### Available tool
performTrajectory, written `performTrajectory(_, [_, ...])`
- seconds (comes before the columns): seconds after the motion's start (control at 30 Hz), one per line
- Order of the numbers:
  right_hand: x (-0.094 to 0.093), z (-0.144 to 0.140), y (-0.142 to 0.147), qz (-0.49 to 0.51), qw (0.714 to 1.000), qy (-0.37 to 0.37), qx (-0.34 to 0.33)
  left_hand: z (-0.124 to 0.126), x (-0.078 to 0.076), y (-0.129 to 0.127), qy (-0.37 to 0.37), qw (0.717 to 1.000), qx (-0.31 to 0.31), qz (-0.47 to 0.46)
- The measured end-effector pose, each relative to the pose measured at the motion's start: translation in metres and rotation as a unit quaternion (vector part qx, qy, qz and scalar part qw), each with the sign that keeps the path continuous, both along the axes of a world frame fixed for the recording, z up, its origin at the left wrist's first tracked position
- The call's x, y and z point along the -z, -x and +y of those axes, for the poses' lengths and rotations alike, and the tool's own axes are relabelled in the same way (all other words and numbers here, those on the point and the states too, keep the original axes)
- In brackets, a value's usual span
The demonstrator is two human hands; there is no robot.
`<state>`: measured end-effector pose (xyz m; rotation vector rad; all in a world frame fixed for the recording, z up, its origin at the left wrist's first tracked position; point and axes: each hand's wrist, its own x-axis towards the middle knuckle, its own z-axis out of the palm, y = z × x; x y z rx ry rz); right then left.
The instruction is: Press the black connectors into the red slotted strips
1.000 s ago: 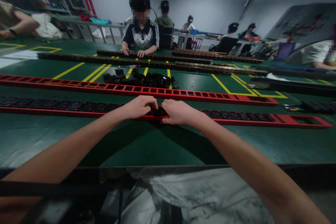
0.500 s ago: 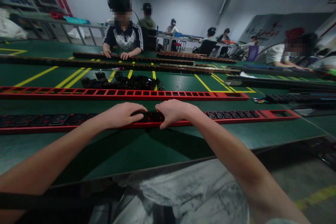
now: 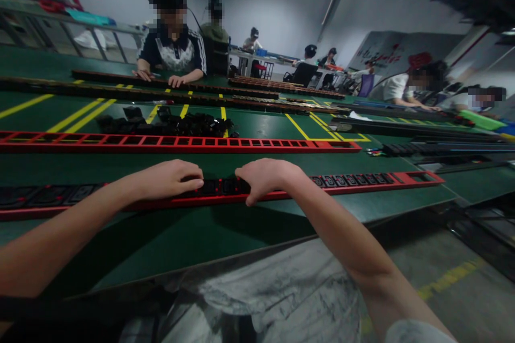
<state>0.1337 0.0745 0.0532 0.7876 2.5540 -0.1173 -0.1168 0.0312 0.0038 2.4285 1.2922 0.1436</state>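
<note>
A long red frame lies across the green table in front of me, filled with a row of black socket-like modules. My left hand rests over the frame left of the middle, fingers bent and thumb pointing right with a small gap between them; nothing shows in that gap. To its right, my right hand straddles the frame, thumb at the near edge and fingers reaching to the far side. A few modules show between the two hands. The palms hide the modules under them.
Behind lies a second red frame with unfilled openings. Past it is a heap of black parts. Long dark strips cross the table farther back. A co-worker sits opposite, and others work around the room.
My view has swung right, so the scene shifts left. The gap between my hands has widened, showing more modules. My right hand has slid slightly right along the frame.
</note>
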Motion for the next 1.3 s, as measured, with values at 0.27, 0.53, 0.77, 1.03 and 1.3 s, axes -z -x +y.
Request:
performTrajectory(0.27, [0.002,0.002,-0.003,0.010,1.000,0.002,-0.004,-0.001,-0.002,0.001,0.020,1.000,-0.006,-0.022])
performTrajectory(0.53, [0.009,0.049,-0.023,0.060,0.969,0.238,0.012,0.000,-0.001,0.001,0.022,0.999,-0.003,-0.026])
performTrajectory(0.77, [0.024,0.075,-0.029,0.111,0.932,0.345,0.009,0.002,0.000,0.001,0.034,0.999,-0.009,-0.041])
performTrajectory(1.03, [0.024,0.071,-0.027,0.111,0.938,0.326,0.033,0.002,-0.002,0.000,0.076,0.995,-0.028,-0.052])
performTrajectory(1.3, [0.025,0.063,-0.019,0.117,0.961,0.249,0.029,0.003,-0.001,0.001,0.065,0.997,-0.021,-0.048])
